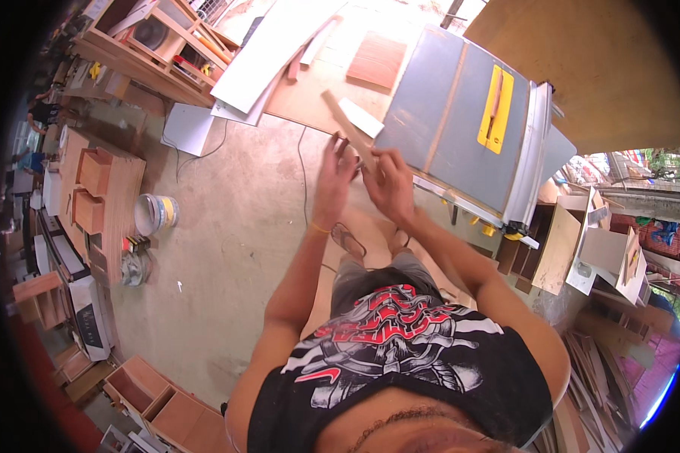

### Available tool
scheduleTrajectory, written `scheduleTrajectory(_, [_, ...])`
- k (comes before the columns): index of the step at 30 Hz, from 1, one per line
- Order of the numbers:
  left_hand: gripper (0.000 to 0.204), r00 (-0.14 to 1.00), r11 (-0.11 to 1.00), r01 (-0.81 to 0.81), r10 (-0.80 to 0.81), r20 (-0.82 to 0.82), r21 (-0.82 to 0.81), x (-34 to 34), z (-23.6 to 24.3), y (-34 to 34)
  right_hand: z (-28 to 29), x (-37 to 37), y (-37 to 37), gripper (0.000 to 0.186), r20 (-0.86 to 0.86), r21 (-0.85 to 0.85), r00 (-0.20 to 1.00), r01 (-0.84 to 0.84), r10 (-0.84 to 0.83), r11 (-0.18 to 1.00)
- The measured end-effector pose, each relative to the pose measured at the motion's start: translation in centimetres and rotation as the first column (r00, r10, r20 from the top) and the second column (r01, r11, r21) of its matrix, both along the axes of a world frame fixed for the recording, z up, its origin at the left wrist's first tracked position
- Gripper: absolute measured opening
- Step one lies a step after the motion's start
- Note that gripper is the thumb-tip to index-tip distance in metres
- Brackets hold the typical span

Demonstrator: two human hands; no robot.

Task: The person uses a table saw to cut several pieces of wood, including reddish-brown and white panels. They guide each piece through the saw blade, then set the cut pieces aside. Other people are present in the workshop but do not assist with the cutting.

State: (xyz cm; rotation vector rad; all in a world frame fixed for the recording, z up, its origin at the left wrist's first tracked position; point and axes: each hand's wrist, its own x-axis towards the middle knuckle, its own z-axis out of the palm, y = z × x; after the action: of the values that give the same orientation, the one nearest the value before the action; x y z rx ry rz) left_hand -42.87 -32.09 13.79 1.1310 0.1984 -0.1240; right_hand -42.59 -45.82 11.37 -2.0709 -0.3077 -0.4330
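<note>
While the right hand (391, 183) pinches a slim brown wooden strip (341, 115), the left hand (334, 172), hold unclear, should steady its middle.

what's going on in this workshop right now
A person's right hand grips a narrow wooden strip near the corner of a grey table saw. The left hand is at the strip's left side, but whether its fingers touch it is hard to tell. The saw's yellow insert is well to the right, apart from the strip.
</note>
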Motion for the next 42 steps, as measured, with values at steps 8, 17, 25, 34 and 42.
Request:
scheduleTrajectory(8, [0.053,0.999,0.995,0.042,-0.038,-0.039,0.093,-5.5,-2.0,-13.3,0.1,-8.9,-11.6,0.03,0.037,-0.043,0.999,-0.032,0.034,0.999])
scheduleTrajectory(17, [0.048,0.982,0.845,0.012,-0.109,-0.152,-0.535,-6.6,-7.0,-14.4,4.0,-10.0,-22.4,0.056,-0.399,0.092,0.909,0.167,-0.117,0.982])
scheduleTrajectory(25, [0.049,0.939,0.697,0.104,-0.303,-0.16,-0.709,-8.0,-9.9,-16.5,5.5,-12.0,-21.9,0.051,-0.509,0.13,0.855,-0.041,0.102,0.991])
scheduleTrajectory(34, [0.052,0.958,0.774,0.12,-0.255,-0.131,-0.622,-7.2,-8.8,-20.6,3.5,-13.5,-23.7,0.048,-0.389,0.127,0.921,0.029,0.023,0.991])
scheduleTrajectory(42, [0.051,0.976,0.942,0.216,-0.207,-0.062,0.259,-5.5,-16.0,-24.2,-5.0,-15.7,-29.1,0.05,-0.704,0.186,0.693,0.391,-0.155,0.901])
